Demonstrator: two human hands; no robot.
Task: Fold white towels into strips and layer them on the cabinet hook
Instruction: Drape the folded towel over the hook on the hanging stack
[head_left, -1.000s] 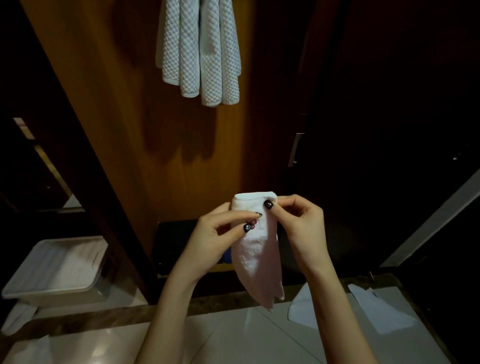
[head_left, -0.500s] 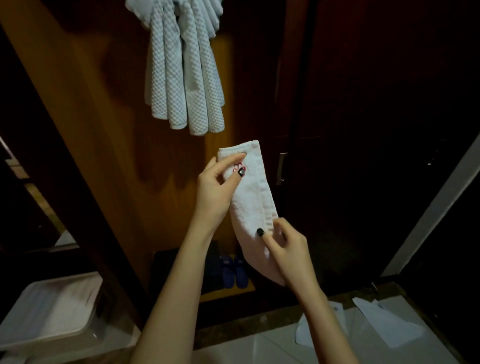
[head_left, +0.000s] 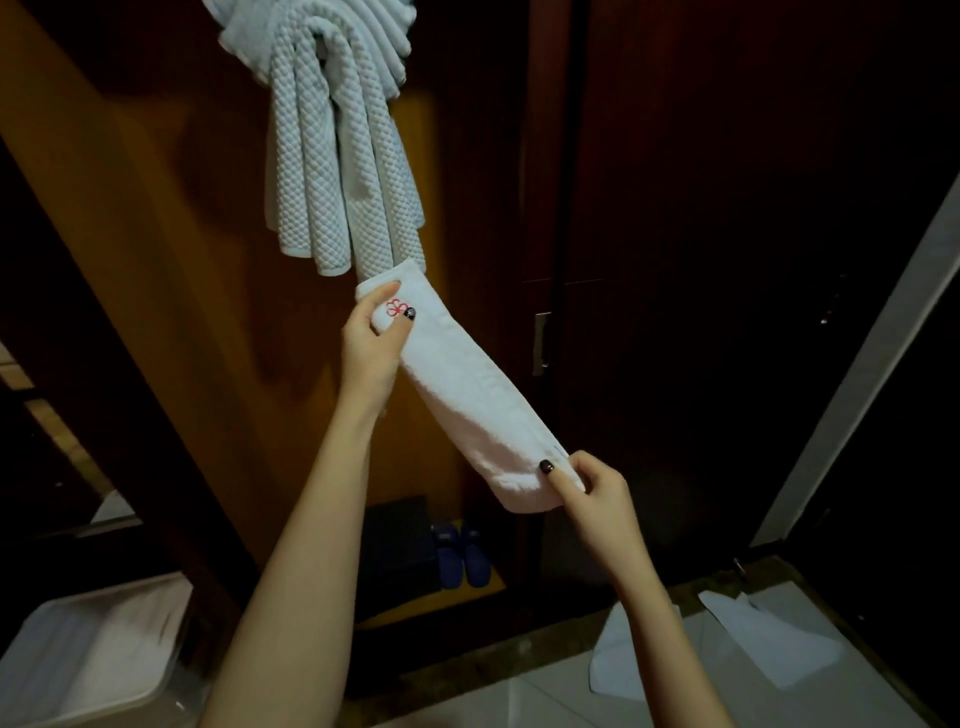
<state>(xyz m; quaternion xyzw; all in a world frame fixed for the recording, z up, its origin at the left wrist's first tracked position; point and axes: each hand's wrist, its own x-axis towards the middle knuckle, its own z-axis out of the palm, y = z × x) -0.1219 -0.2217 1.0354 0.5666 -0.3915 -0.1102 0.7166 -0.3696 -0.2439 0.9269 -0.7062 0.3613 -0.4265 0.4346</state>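
Head view: we hold one folded strip (head_left: 467, 400) just below the hung towels (head_left: 332, 171).
Our left hand (head_left: 371, 338) pinches the folded strip at its far upper end, and our right hand (head_left: 597, 488) pinches its near lower end. Several hung towels drape just above its tip; the hook is hidden. This one looks folded but is not yet hung.

Top centre, against the cabinet panel (head_left: 171, 270): hanging towels (head_left: 332, 156). Just below, slanting down rightward: folded towel (head_left: 467, 395), left hand (head_left: 371, 338) pinching its upper end, right hand (head_left: 592, 488) its lower. Door handle (head_left: 541, 343) to its right. Beneath, slippers (head_left: 460, 556); bin (head_left: 93, 649) at lower left.
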